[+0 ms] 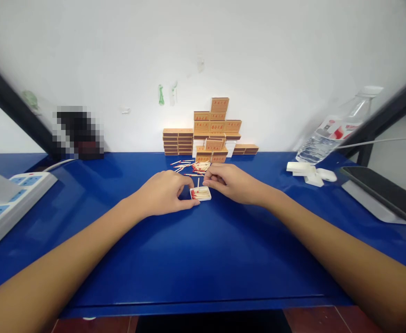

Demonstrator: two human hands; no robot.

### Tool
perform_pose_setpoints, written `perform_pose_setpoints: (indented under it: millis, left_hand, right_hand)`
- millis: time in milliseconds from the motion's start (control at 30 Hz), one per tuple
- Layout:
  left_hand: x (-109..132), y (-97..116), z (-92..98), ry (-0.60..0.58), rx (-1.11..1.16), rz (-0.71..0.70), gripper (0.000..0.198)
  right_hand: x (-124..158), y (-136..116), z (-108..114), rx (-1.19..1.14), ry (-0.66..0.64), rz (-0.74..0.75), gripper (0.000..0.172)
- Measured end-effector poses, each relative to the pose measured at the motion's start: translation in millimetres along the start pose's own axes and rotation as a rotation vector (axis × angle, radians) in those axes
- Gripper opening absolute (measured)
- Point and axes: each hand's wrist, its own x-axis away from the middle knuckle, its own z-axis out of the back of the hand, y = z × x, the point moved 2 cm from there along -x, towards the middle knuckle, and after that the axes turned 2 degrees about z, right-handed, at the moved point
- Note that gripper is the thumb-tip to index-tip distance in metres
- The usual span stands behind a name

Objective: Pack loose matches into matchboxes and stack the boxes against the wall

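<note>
A small white matchbox tray (205,198) with red-tipped matches (199,194) in it rests on the blue table. My left hand (163,192) holds its left end, thumb at the front and fingers behind. One match (198,182) sticks up at the tray's back edge. My right hand (228,181) is closed just behind the tray's right end, fingertips curled together; whatever they pinch is hidden. Behind the hands lies a loose pile of matches (202,167), partly covered by my right hand.
Stacked matchboxes (217,126) stand against the white wall, with a lower stack (178,142) on their left. To the right are a leaning water bottle (334,127), a white earphone case (309,175) and a phone (385,189). A power strip (25,196) lies at left.
</note>
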Motion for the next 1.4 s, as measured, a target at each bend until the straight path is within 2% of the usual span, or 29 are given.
perform_pose_setpoints:
  millis: [167,300,467,567,700,767,933,1167,1267,1400]
  left_hand:
    - [0.5,0.6,0.7,-0.01,-0.009,-0.004,0.031]
    - [0.9,4.3,0.0,-0.039,0.023,-0.02,0.03]
    - [1.5,12.4,-2.4,-0.071,0.057,-0.077,0.029]
    - [2.5,14.7,-2.6,-0.063,0.043,-0.09,0.029]
    - [3.0,14.3,-1.1,-0.047,0.026,-0.091,0.028]
    - [2.7,13.1,-0.6,-0.048,0.022,-0.075,0.027]
    - [2.2,11.8,-1.0,-0.061,-0.003,-0.056,0.03]
    - [2.3,11.0,0.6,-0.048,-0.015,-0.06,0.029]
    - [1.8,8.6,1.3,-0.044,-0.028,-0.042,0.031]
    - [1.6,5.9,1.4,-0.024,-0.039,-0.02,0.032]
  right_hand:
    - [0.6,2.8,-1.6,-0.002,0.059,0.034,0.014]
    - [-2.5,5.7,-6.9,-0.017,0.019,0.119,0.033]
    - [-9.9,4.6,-11.6,-0.036,-0.117,0.145,0.027]
    - [-12.1,2.8,-8.6,-0.062,-0.114,0.117,0.019]
    - [-13.1,7.7,-10.4,-0.113,-0.022,0.065,0.022]
    - [-13.8,11.3,-15.2,-0.081,0.022,0.076,0.027]
    - [-16.1,11.0,-22.3,0.111,-0.029,0.191,0.033]
    - [-11.5,10.7,-7.7,0.175,-0.04,0.092,0.01]
    - [-6.8,14.9,-5.0,0.182,-0.051,0.042,0.014]
    - [-1.9,6.2,-0.4,0.092,0.034,0.03,0.014]
